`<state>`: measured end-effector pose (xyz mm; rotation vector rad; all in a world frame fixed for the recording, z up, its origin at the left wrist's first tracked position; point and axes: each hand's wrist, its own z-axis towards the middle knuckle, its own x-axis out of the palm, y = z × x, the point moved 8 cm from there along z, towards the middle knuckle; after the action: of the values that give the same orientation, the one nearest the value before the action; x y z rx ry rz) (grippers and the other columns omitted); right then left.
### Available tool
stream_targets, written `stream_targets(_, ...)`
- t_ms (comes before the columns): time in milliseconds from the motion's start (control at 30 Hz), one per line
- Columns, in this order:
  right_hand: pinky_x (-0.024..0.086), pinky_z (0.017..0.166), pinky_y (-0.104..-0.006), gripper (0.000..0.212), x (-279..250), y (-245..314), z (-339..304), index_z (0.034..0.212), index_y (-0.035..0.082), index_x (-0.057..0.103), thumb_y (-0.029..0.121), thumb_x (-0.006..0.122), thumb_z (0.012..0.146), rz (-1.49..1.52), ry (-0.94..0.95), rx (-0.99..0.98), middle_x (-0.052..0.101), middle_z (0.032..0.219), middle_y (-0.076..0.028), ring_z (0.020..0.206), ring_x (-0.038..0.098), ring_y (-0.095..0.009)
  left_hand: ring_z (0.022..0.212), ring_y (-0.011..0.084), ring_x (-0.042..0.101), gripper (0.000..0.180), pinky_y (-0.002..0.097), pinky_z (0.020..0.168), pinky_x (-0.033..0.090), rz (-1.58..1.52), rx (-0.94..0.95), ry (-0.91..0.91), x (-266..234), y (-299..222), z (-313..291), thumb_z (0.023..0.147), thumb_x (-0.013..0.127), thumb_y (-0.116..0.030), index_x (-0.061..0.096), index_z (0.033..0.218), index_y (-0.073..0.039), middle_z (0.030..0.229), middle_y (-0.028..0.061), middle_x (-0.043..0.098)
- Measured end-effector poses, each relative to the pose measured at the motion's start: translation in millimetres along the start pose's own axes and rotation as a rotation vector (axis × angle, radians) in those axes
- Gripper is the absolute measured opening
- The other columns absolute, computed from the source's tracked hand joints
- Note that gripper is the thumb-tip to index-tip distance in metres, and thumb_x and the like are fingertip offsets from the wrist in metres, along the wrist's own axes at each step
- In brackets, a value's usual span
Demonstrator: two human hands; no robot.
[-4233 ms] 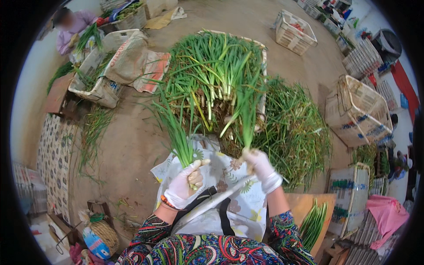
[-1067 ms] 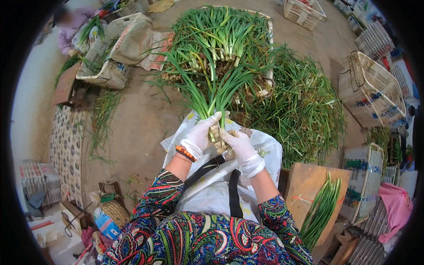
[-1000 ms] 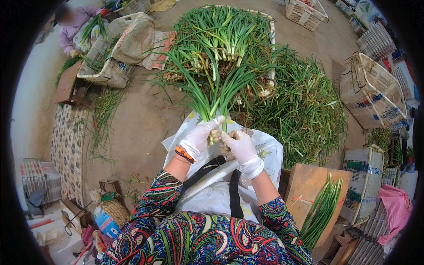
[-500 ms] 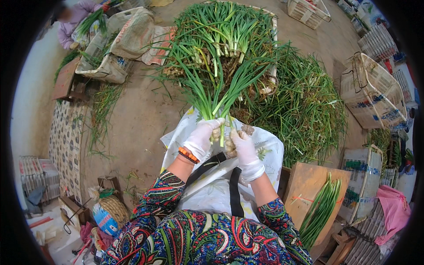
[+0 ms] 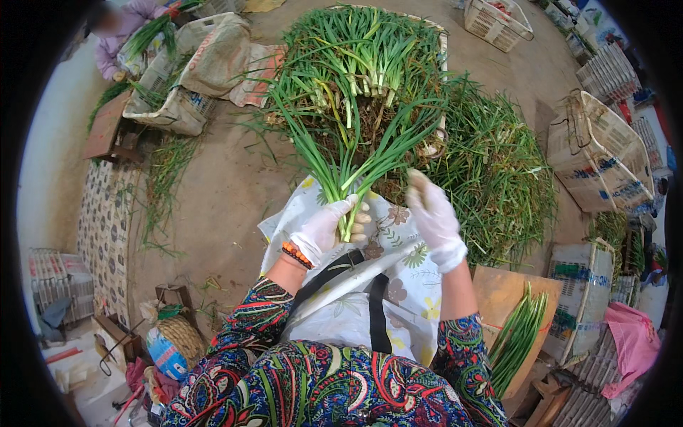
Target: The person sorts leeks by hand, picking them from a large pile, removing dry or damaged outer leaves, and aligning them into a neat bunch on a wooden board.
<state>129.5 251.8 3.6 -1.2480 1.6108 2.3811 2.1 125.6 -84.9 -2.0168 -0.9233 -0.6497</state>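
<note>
My left hand [image 5: 329,226], in a thin white glove with an orange bead bracelet at the wrist, is closed round the pale lower stems of a small bunch of green garlic [image 5: 348,174]. Its long leaves fan out up and away, in front of a large heap of the same plants [image 5: 363,50]. My right hand [image 5: 432,217], gloved too with dirty fingertips, is raised apart from the bunch, over the edge of the apron beside the leaf pile. Motion blurs it a little; the fingers look stretched out, and I see nothing in them.
A white flowered apron [image 5: 398,267] covers my lap. Loose leaf trimmings [image 5: 491,171] lie right of the heap. On a wooden board [image 5: 491,285] at lower right rest trimmed green stalks [image 5: 519,334]. White plastic crates [image 5: 601,153] stand at right. Another person [image 5: 117,43] works at far left.
My right hand has moved away from the stems, to the right and upward, toward the leaf pile. My left hand keeps the bunch and has shifted slightly lower.
</note>
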Motion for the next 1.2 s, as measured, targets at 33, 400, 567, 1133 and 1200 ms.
stream_targets(33, 0.045, 0.082, -0.0377, 0.035, 12, 30, 12, 0.120, 0.007, 0.050, 0.021, 0.050, 0.088, -0.041, 0.152, 0.131, 0.059, 0.097, -0.018, 0.092, 0.057, -0.031, 0.066, 0.0139, 0.056, 0.030, 0.0266, 0.059, 0.050, 0.007, -0.003, 0.007, -4, 1, 0, 0.093, 0.048, -0.031, 0.052, 0.107, -0.005, 0.086, 0.0068, 0.060)
stream_targets(400, 0.049, 0.077, -0.0398, 0.030, 117, 60, 51, 0.091, 0.003, 0.064, 0.025, 0.051, 0.075, -0.564, 0.845, -0.045, 0.064, 0.090, -0.020, 0.086, 0.062, -0.034, 0.063, 0.0096, 0.054, 0.018, 0.0205, 0.054, 0.046, 0.039, 0.065, -0.112, -4, 4, -20, 0.090, 0.053, -0.015, 0.054, 0.101, -0.002, 0.084, 0.0073, 0.061)
stream_targets(567, 0.049, 0.075, -0.0395, 0.030, 90, 58, 52, 0.088, 0.004, 0.063, 0.031, 0.053, 0.078, -0.405, 0.666, -0.010, 0.065, 0.085, -0.018, 0.082, 0.062, -0.034, 0.052, 0.0054, 0.045, 0.020, 0.0184, 0.045, 0.038, 0.038, -0.008, -0.066, 12, 1, -30, 0.090, 0.053, -0.018, 0.055, 0.104, -0.004, 0.072, 0.0008, 0.054)
stream_targets(1133, 0.048, 0.057, -0.0238, 0.010, 39, 37, -58, 0.097, 0.004, 0.051, 0.008, 0.044, 0.092, 0.778, 0.248, 0.347, 0.058, 0.075, -0.005, 0.060, 0.057, -0.011, 0.087, 0.0157, 0.057, 0.037, 0.0251, 0.070, 0.048, -0.086, 0.074, -0.020, 19, 6, -32, 0.094, 0.047, -0.027, 0.052, 0.117, 0.000, 0.101, 0.0082, 0.060)
stream_targets(1200, 0.048, 0.054, -0.0244, 0.010, 82, 39, -76, 0.097, 0.005, 0.051, 0.009, 0.043, 0.093, 0.762, 0.330, 0.329, 0.058, 0.073, -0.004, 0.057, 0.056, -0.011, 0.091, 0.0156, 0.058, 0.039, 0.0265, 0.070, 0.049, -0.032, 0.048, 0.180, 26, 11, -35, 0.094, 0.046, -0.029, 0.052, 0.118, 0.000, 0.104, 0.0092, 0.060)
